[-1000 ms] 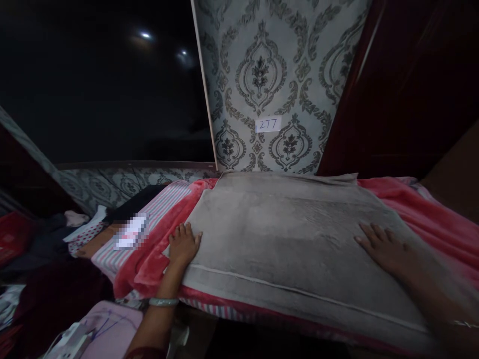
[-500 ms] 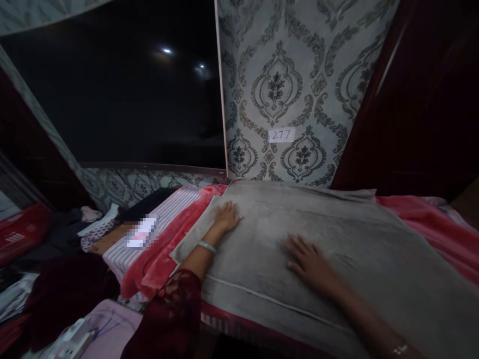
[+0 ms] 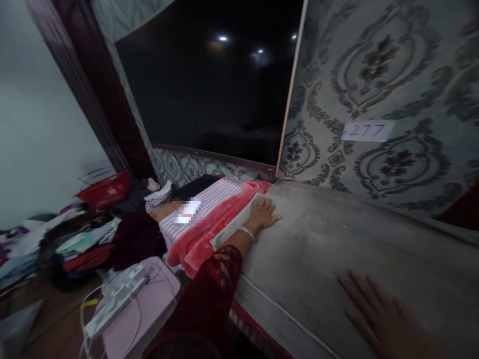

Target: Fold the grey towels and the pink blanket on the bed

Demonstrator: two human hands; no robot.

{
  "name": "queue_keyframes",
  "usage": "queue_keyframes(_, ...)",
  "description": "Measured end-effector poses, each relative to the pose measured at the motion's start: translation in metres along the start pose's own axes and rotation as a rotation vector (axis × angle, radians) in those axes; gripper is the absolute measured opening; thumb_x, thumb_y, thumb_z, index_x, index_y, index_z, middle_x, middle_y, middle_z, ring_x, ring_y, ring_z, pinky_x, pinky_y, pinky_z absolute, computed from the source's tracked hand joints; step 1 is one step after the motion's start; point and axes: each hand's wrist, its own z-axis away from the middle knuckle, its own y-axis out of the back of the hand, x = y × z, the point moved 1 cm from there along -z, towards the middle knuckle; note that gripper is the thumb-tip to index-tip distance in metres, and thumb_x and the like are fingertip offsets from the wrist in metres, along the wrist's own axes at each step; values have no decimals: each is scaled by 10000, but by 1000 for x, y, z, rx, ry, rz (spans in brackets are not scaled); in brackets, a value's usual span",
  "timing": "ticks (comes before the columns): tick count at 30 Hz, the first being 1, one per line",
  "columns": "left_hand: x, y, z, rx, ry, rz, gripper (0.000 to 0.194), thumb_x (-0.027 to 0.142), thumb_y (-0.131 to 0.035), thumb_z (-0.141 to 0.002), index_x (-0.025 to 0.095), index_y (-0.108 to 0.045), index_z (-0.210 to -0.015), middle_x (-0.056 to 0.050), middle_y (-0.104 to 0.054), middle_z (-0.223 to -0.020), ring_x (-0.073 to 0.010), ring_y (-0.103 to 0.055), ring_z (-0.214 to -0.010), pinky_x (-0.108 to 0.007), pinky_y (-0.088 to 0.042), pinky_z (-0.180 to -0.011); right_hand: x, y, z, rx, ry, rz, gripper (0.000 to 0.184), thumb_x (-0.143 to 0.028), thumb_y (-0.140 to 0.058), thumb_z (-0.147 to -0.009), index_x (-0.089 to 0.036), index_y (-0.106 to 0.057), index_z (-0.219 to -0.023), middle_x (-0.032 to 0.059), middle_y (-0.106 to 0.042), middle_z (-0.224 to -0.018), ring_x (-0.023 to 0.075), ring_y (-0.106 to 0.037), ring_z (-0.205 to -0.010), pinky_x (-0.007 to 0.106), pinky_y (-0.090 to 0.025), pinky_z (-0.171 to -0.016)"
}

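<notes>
A grey plush blanket (image 3: 329, 249) lies spread flat over a pink fleece blanket (image 3: 209, 234). My left hand (image 3: 264, 213) rests open, fingers flat, on the grey blanket's far left corner; a bangle and a dark red lace sleeve show on that arm. My right hand (image 3: 377, 314) lies open and flat on the grey blanket near its front edge, at the lower right of the view.
A striped cloth (image 3: 202, 204) lies under the pink blanket. A pink case (image 3: 145, 309) with a white power strip (image 3: 112, 299) sits at lower left. Piled clothes (image 3: 71, 244) and a red basket (image 3: 105, 189) lie left. Patterned wall with a "277" label (image 3: 366, 131) and a dark screen (image 3: 217, 85) stand behind.
The view has swung left and tilted. My left hand slid from the blanket's near left edge up to its far left corner. My right hand swept across the blanket and now lies near its front edge.
</notes>
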Motion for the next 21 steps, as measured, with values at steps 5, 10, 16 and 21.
queue_keyframes(5,-10,-8,-7,3,61,16,748,669,-267,-955,253,-334,-1573,-91,-241,-1680,-287,-183,-1546,-548,-114,-1237,9,-8,6,-24,45,37,689,-651,-334,-910,-544,-164,-1569,-81,-323,-1621,379,-349,-1464,717,-404,-1054)
queue_keyframes(10,-2,-10,3,76,185,4,763,631,-246,-970,171,-333,-1572,-182,-237,-1665,-317,-169,-1548,-526,-88,-1239,3,-2,3,-38,68,90,640,-619,-270,-968,-430,-299,-1579,-13,-327,-1634,379,-335,-1474,700,-380,-1073)
queue_keyframes(16,-5,6,17,-31,105,16,796,664,-254,-961,162,-325,-1574,-193,-224,-1666,-342,-140,-1555,-587,-89,-1223,-19,18,-7,-90,5,136,620,-610,-289,-987,-388,-368,-1560,9,-316,-1641,364,-269,-1507,668,-357,-1106)
queue_keyframes(21,-27,6,79,-106,-99,24,731,640,-391,-954,269,-312,-1580,-105,-223,-1679,-293,-161,-1556,-554,-113,-1236,-30,33,-12,-172,-39,141,627,-621,-281,-993,-361,-395,-1553,22,-306,-1645,362,-252,-1513,661,-328,-1130)
